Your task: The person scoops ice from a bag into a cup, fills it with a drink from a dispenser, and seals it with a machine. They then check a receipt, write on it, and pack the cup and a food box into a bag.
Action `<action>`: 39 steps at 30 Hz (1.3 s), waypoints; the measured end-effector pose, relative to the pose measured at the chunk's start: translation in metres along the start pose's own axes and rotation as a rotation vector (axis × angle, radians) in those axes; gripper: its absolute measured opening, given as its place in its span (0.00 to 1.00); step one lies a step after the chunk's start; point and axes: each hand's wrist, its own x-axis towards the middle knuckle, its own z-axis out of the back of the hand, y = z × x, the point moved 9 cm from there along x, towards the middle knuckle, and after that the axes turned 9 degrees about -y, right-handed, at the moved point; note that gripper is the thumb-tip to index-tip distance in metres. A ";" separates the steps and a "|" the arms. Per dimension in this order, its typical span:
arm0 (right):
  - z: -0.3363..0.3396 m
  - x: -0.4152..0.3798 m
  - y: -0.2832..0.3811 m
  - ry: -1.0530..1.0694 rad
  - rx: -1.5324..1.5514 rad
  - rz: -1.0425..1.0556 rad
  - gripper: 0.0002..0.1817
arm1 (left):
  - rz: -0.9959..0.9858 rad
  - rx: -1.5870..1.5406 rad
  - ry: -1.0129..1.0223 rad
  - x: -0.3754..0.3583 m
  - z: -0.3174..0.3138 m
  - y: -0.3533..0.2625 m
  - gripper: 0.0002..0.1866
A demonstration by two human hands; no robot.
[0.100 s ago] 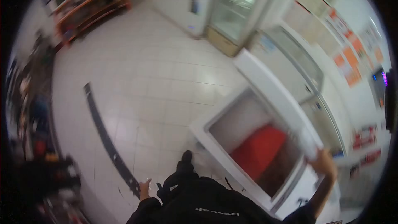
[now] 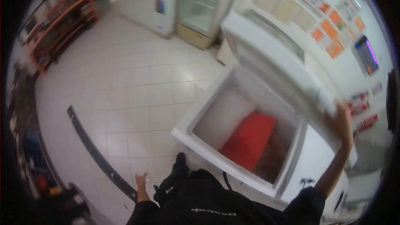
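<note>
A white chest freezer [image 2: 200, 139] stands in front of me on the right. Its white lid [image 2: 279, 64] is lifted and tilted, with part of the underside showing. My right hand [image 2: 341, 123] grips the lid's near edge, the fingers partly hidden. A red piece [image 2: 250, 139], apparently cloth or a bag, lies inside the freezer beside a dark brownish area. Frost whitens the inner walls. My left hand [image 2: 141, 180] hangs low over the floor, fingers spread apart, near the end of a long dark strip [image 2: 96, 152] on the tiles.
Behind the lid stands another low freezer [image 2: 275, 29]. A glass-door fridge [image 2: 200, 6] and a white chest unit [image 2: 143, 10] are at the back. An orange rack [image 2: 62, 23] is far left. Cluttered goods [image 2: 37, 150] line the left side; papers [image 2: 335, 23] hang on the right wall.
The lid has swung further up and back with my right hand on it, and more of the freezer's inside shows. The view has shifted to the right. My left hand stays low.
</note>
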 end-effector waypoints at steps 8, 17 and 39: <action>0.001 0.087 -0.070 -0.894 -0.275 0.027 0.23 | -0.428 -0.109 0.030 0.055 0.050 -0.213 0.50; -0.044 0.276 -0.139 -0.870 -0.370 -0.198 0.26 | -0.493 -0.225 -0.098 -0.009 0.050 -0.231 0.45; -0.698 -0.040 0.193 0.679 0.668 0.079 0.47 | -0.271 0.132 -0.516 -0.049 0.170 -0.106 0.45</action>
